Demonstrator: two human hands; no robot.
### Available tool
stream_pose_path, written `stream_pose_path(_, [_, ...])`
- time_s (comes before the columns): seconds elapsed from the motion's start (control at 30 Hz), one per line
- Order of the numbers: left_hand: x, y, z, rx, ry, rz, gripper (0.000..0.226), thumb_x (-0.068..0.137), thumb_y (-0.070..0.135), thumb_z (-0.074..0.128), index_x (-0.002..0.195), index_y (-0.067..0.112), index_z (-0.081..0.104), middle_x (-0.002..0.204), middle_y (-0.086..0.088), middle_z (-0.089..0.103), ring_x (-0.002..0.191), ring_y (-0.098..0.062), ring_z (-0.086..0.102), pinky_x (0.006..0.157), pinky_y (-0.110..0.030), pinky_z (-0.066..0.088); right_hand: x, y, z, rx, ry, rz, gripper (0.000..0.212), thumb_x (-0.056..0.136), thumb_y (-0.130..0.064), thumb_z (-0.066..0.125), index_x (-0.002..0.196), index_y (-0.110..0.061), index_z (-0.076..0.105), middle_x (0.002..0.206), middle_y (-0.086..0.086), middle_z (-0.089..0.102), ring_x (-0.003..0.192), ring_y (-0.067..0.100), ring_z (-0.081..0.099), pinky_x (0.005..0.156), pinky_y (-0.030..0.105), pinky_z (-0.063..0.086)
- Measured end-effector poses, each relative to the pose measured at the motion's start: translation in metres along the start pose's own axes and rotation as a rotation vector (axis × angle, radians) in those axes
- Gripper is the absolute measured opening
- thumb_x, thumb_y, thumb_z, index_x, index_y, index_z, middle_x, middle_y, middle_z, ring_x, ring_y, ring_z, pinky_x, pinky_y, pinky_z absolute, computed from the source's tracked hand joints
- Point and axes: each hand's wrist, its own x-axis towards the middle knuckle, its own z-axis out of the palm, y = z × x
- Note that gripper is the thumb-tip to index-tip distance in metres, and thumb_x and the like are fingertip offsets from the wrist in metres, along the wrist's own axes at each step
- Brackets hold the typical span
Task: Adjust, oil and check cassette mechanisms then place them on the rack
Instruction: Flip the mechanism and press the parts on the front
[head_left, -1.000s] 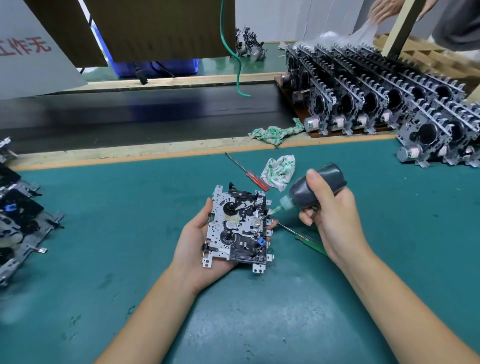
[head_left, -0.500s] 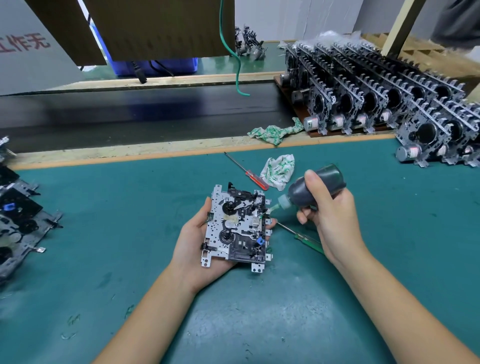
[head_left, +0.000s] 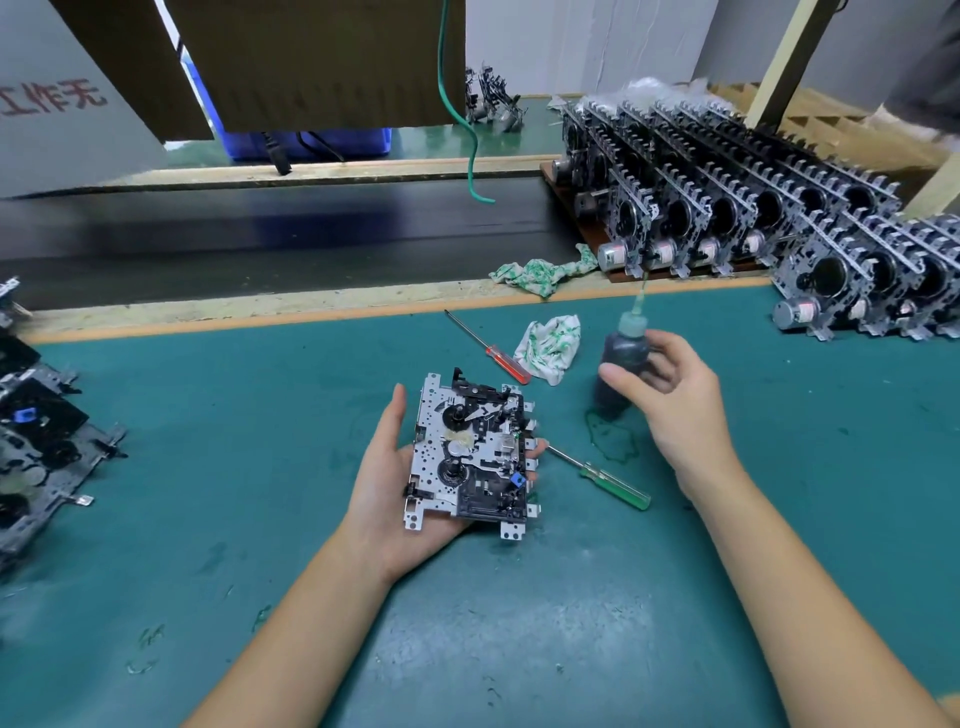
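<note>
Head view: we are cradling the mechanism on our flat left hand. Our right hand is loosening, fingers spread, beside the upright dark oil bottle. No readable label.

oil bottle: motion-blurred | left mechanisms: cut by frame edge

On your teal bench mat, a red-handled screwdriver lies just beside a crumpled green-printed rag; a green-handled screwdriver rests nearer you. A second rag sits on the wooden edge strip, a green cable hanging beyond.
</note>
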Motion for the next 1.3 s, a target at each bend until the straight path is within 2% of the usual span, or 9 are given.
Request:
stream_pose_path(0.17, [-0.001, 0.001, 0.004, 0.015, -0.016, -0.003, 0.083, 0.082, 0.066, 0.046, 0.123, -0.005, 0.058, 0.134, -0.028, 0.051, 0.119, -0.046, 0.052, 0.096, -0.061, 0.044, -0.009, 0.007, 0.006, -0.299, 0.008, -0.068, 0.039, 0.081, -0.013, 0.073, 0.108, -0.018, 0.046, 0.106, -0.005, 0.058, 0.098, 0.009, 0.058, 0.091, 0.026, 0.045])
stream_pose_path(0.3, [-0.003, 0.003, 0.006, 0.077, -0.039, -0.03, 0.085, 0.081, 0.068, 0.044, 0.126, -0.003, 0.057, 0.135, -0.028, 0.049, 0.121, -0.048, 0.05, 0.098, -0.061, 0.041, -0.026, -0.017, 0.006, -0.57, 0.29, -0.723, 0.026, 0.084, -0.017, 0.063, 0.1, 0.0, 0.053, 0.094, 0.014, 0.054, 0.086, 0.023, 0.049, 0.077, 0.029, 0.04])
stream_pose_path(0.4, [-0.009, 0.008, 0.008, 0.169, -0.099, -0.093, 0.083, 0.08, 0.068, 0.048, 0.127, -0.001, 0.057, 0.136, -0.028, 0.049, 0.121, -0.048, 0.05, 0.1, -0.058, 0.041, -0.049, -0.027, 0.004, -0.743, 0.108, -0.948, 0.015, 0.089, -0.015, 0.054, 0.087, -0.004, 0.063, 0.08, 0.009, 0.061, 0.075, 0.024, 0.05, 0.068, 0.036, 0.045])
stream_pose_path(0.57, [-0.023, 0.017, 0.013, 0.389, -0.064, -0.249, 0.069, 0.077, 0.067, 0.052, 0.106, 0.009, 0.073, 0.107, -0.016, 0.071, 0.096, -0.03, 0.069, 0.082, -0.036, 0.055, -0.082, -0.017, -0.006, -1.086, -0.368, -0.752, 0.06, 0.071, -0.013, 0.068, 0.128, -0.002, 0.054, 0.121, 0.011, 0.059, 0.117, 0.027, 0.05, 0.104, 0.037, 0.032])
stream_pose_path(0.77, [-0.027, 0.021, 0.018, 0.754, 0.114, -0.343, 0.075, 0.064, 0.084, 0.04, 0.067, 0.013, 0.062, 0.051, 0.0, 0.058, 0.039, -0.012, 0.051, 0.039, -0.018, 0.035, -0.081, -0.018, -0.01, -1.133, -0.539, -0.743, 0.056, 0.07, -0.06, 0.065, 0.093, -0.01, 0.066, 0.093, 0.004, 0.066, 0.098, 0.024, 0.062, 0.095, 0.028, 0.033])
stream_pose_path(0.83, [-0.028, 0.022, 0.019, 0.782, 0.131, -0.316, 0.081, 0.062, 0.089, 0.03, 0.052, 0.013, 0.058, 0.048, 0.0, 0.053, 0.041, -0.013, 0.048, 0.043, -0.02, 0.041, -0.082, -0.016, -0.011, -1.133, -0.524, -0.731, 0.059, 0.07, -0.068, 0.054, 0.084, -0.012, 0.064, 0.087, 0.002, 0.065, 0.093, 0.024, 0.062, 0.091, 0.027, 0.033])
stream_pose_path(0.93, [-0.041, 0.026, 0.019, 0.907, 0.293, -0.135, 0.085, 0.067, 0.082, 0.037, 0.074, 0.006, 0.072, 0.076, -0.011, 0.073, 0.07, -0.024, 0.07, 0.068, -0.027, 0.055, -0.085, -0.01, -0.014, -1.083, -0.474, -0.668, 0.058, 0.07, -0.072, 0.052, 0.08, -0.016, 0.06, 0.083, -0.003, 0.06, 0.089, 0.021, 0.057, 0.087, 0.024, 0.032])
stream_pose_path(1.07, [-0.076, 0.011, 0.013, 1.73, 0.766, 0.394, 0.078, 0.069, 0.084, 0.034, 0.058, 0.013, 0.064, 0.043, 0.003, 0.06, 0.044, -0.009, 0.058, 0.057, -0.026, 0.046, -0.09, -0.001, -0.011, -1.079, -0.455, -0.69, 0.058, 0.073, -0.07, 0.049, 0.075, -0.012, 0.058, 0.081, -0.001, 0.057, 0.081, 0.023, 0.057, 0.084, 0.027, 0.034])
stream_pose_path(1.3, [-0.101, -0.043, 0.014, 2.122, 0.732, 0.343, 0.074, 0.047, 0.095, 0.02, 0.073, 0.034, 0.051, 0.06, 0.012, 0.059, 0.065, -0.008, 0.059, 0.06, -0.026, 0.044, -0.097, 0.003, -0.009, -1.108, -0.456, -0.788, 0.058, 0.079, -0.066, 0.048, 0.071, -0.009, 0.058, 0.074, 0.001, 0.057, 0.073, 0.025, 0.056, 0.084, 0.032, 0.037])
